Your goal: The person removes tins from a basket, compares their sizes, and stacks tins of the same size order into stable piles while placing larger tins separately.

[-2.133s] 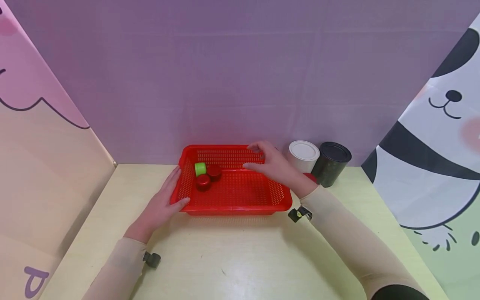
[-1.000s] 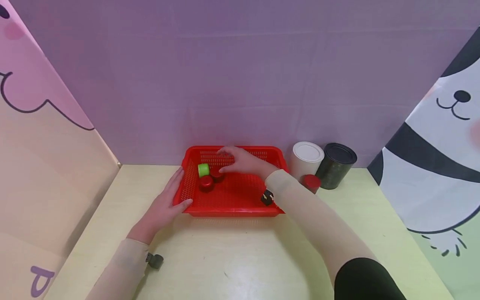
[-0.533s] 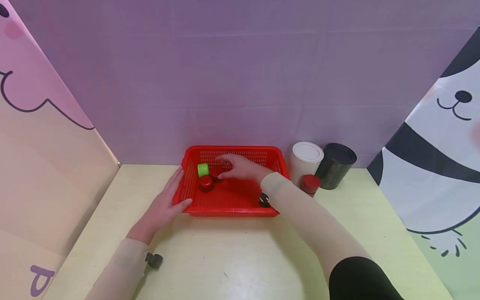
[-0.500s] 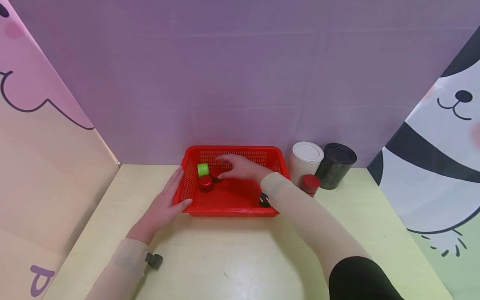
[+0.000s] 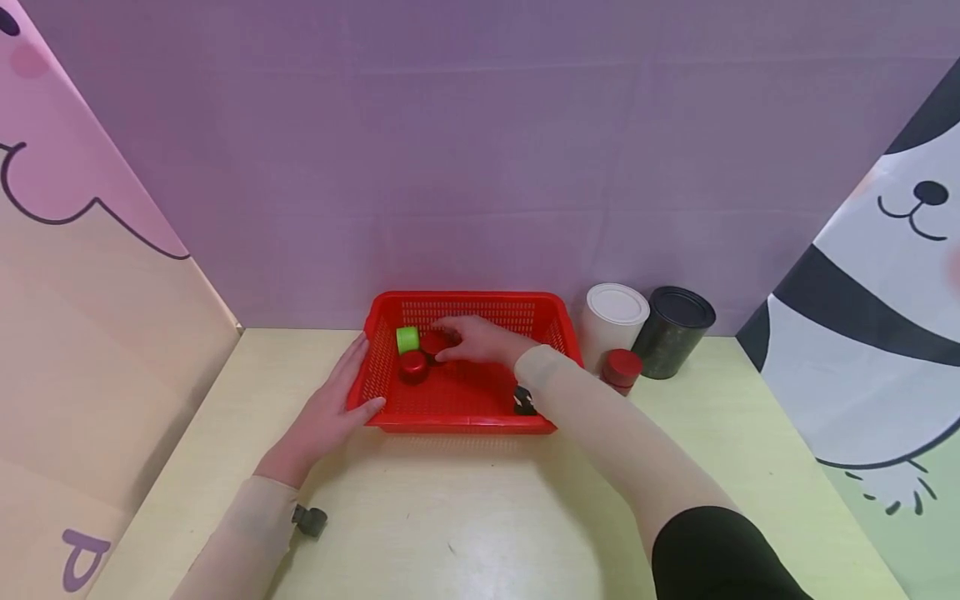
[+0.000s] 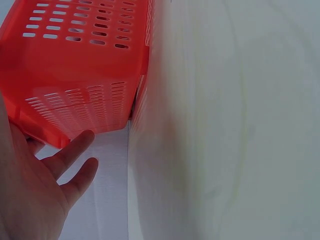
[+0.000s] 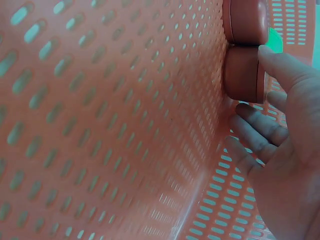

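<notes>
Red cylinder (image 7: 242,74) in slotted basket (image 5: 468,422)

The head view faces forward and down from above the near side of the counter (image 5: 465,533), far enough back to frame the whole red basket (image 5: 465,422). The left wrist view, close outside, shares the basket's outer wall; the right wrist view, close inside, shares two round red pieces (image 5: 414,367).
</notes>
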